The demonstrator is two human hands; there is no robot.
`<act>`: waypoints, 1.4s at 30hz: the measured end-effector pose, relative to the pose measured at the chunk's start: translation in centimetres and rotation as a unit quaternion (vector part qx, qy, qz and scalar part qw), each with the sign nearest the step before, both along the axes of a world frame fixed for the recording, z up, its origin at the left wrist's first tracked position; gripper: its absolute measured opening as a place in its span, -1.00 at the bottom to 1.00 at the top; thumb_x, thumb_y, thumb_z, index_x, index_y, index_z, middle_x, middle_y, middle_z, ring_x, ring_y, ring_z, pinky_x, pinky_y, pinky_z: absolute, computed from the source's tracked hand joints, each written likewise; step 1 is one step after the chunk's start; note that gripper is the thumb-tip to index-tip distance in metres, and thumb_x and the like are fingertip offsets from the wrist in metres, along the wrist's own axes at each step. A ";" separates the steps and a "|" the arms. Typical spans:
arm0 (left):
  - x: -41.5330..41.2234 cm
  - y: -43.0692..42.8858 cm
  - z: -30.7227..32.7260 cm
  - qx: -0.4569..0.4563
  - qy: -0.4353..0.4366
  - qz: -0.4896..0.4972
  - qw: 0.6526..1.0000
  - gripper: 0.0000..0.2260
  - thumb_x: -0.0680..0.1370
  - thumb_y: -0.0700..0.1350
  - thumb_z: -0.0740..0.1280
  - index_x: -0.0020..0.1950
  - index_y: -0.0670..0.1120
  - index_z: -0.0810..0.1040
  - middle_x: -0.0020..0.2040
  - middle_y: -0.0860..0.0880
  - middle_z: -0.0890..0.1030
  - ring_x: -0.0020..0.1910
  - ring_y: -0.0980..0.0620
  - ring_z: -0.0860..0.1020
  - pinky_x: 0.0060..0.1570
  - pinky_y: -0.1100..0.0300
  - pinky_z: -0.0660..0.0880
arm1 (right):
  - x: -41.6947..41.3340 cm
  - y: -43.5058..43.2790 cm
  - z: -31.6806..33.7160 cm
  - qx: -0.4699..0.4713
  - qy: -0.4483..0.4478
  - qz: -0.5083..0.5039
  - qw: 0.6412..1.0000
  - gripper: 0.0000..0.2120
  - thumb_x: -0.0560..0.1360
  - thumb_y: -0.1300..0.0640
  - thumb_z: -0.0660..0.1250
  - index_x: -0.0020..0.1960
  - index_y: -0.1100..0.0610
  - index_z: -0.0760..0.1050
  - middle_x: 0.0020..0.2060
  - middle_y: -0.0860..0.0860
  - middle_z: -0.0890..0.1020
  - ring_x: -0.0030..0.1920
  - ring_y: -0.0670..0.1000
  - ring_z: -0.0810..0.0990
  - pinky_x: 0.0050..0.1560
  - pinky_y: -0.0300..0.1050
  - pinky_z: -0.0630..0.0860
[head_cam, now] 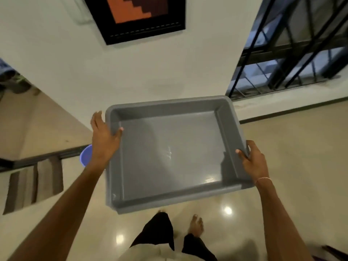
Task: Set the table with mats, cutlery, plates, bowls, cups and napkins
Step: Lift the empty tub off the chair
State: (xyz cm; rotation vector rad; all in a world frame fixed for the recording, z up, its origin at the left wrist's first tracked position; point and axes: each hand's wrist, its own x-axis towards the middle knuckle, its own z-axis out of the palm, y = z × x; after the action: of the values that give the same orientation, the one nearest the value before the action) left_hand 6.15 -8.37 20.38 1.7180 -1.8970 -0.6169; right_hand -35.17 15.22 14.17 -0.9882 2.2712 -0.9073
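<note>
While my left hand and right hand clamp curled fingers over the empty grey tray, no table shows, so the setting seems unstarted.

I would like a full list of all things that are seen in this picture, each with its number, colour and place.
tub: one, grey, empty, carried in the middle of the view
framed picture: one, black frame, orange and dark pattern, on the white wall at the top
window: one, black bars, top right
stairs: several steps, grey-brown, lower left
round object: one, blue, mostly hidden behind the left wrist; kind unclear
floor: glossy beige, under everything
bracelet: one, thin, pale, on the right wrist
trousers: black, bottom centre
feet: bare, below the tub
left hand: grips the tub's left rim
right hand: grips the tub's right rim
</note>
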 end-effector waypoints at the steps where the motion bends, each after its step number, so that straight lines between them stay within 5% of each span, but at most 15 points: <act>1: 0.7 1.3 -1.2 0.026 0.021 0.044 0.998 -0.38 0.60 -0.12 0.45 0.57 -0.21 0.26 0.51 -0.23 0.35 0.30 -0.20 0.49 0.30 0.05 0.39 | 0.0 -1.2 -0.6 0.014 -0.005 0.006 1.000 -0.65 0.62 0.06 0.38 0.33 0.16 0.42 0.09 0.10 0.62 -0.03 0.16 0.61 -0.04 -0.03 0.57; 4: 2.7 5.0 -5.0 0.111 0.001 0.124 0.986 -0.74 0.61 -0.14 0.39 0.27 -0.22 0.54 0.14 -0.28 0.63 0.09 -0.31 0.59 0.01 -0.01 0.41 | 0.7 -3.8 -2.7 0.057 -0.005 0.010 0.998 -0.60 0.62 0.04 0.38 0.37 0.17 0.39 0.14 0.20 0.63 0.05 0.29 0.63 0.06 0.18 0.62; 6: 3.6 6.9 -8.0 0.157 0.000 0.164 0.974 -0.80 0.60 -0.15 0.39 0.19 -0.20 0.58 0.06 -0.26 0.66 0.06 -0.33 0.60 0.01 -0.04 0.43 | 1.7 -4.5 -4.6 0.082 -0.007 0.007 0.997 -0.58 0.61 0.01 0.38 0.37 0.16 0.38 0.17 0.24 0.62 0.08 0.34 0.62 0.09 0.28 0.63; 14: 4.9 8.3 -17.9 0.301 0.104 0.280 0.906 -0.52 0.58 -0.40 0.25 0.47 -0.08 0.49 0.27 -0.12 0.58 0.13 -0.16 0.52 0.32 -0.23 0.48 | 4.9 -4.4 -13.2 0.134 -0.036 -0.057 0.989 -0.78 0.64 0.02 0.34 0.13 0.17 0.47 -0.10 0.14 0.62 -0.08 0.29 0.59 -0.05 0.05 0.50; 18: 4.0 5.9 -22.7 0.360 0.138 0.336 0.860 -0.55 0.62 -0.41 0.22 0.43 -0.04 0.53 0.20 -0.07 0.57 0.17 -0.20 0.51 0.42 -0.35 0.38 | 4.4 -6.7 -17.5 0.150 -0.039 -0.059 0.986 -0.78 0.71 0.04 0.18 0.20 0.13 0.50 0.03 0.08 0.60 0.00 0.19 0.56 0.10 0.17 0.55; 23: 3.0 1.7 -28.1 0.350 0.180 0.429 0.813 -0.47 0.56 -0.41 0.15 0.34 0.06 0.63 0.19 -0.03 0.62 0.12 -0.18 0.51 0.47 -0.13 0.34 | 3.5 -11.6 -22.9 0.163 -0.084 -0.033 0.983 -0.80 0.72 0.10 0.17 0.21 0.17 0.49 0.11 0.11 0.57 0.09 0.19 0.53 0.12 0.08 0.49; 26: 3.1 -1.3 -30.4 0.319 0.222 0.431 0.815 -0.42 0.53 -0.49 0.11 0.41 -0.06 0.59 0.23 -0.04 0.61 0.11 -0.09 0.51 0.30 0.11 0.42 | 3.2 -15.1 -26.7 0.150 -0.111 -0.024 0.982 -0.82 0.71 0.12 0.19 0.20 0.17 0.49 0.12 0.10 0.57 0.13 0.19 0.53 0.13 0.08 0.50; 30: 4.1 -4.6 -33.2 0.291 0.251 0.424 0.820 -0.41 0.56 -0.51 0.10 0.45 -0.05 0.55 0.27 -0.03 0.58 0.17 -0.06 0.51 0.32 0.14 0.39 | 3.7 -19.2 -30.6 0.123 -0.134 -0.021 0.983 -0.81 0.71 0.11 0.19 0.23 0.17 0.48 0.13 0.09 0.57 0.12 0.15 0.54 0.24 0.13 0.54; 36: 6.0 -7.0 -37.5 0.287 0.271 0.416 0.819 -0.52 0.65 -0.40 0.15 0.42 0.02 0.58 0.29 0.04 0.58 0.28 -0.09 0.49 0.44 -0.16 0.43 | 4.7 -22.6 -34.6 0.099 -0.134 -0.019 0.986 -0.77 0.71 0.08 0.20 0.29 0.16 0.47 0.19 0.12 0.57 0.16 0.16 0.55 0.30 0.16 0.55; 42: 7.7 -6.8 -40.2 0.280 0.292 0.414 0.816 -0.51 0.65 -0.40 0.21 0.46 0.05 0.54 0.42 0.06 0.54 0.40 -0.12 0.46 0.44 -0.25 0.39 | 6.1 -23.7 -36.6 0.093 -0.143 -0.020 0.985 -0.75 0.70 0.05 0.21 0.31 0.14 0.45 0.21 0.12 0.57 0.20 0.19 0.55 0.32 0.22 0.54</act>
State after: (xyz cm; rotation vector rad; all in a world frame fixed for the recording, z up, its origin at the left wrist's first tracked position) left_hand 13.85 -15.21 -19.82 2.1179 -0.4474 -1.2060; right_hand -29.02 -8.44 -22.43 -0.6856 2.0938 -0.7816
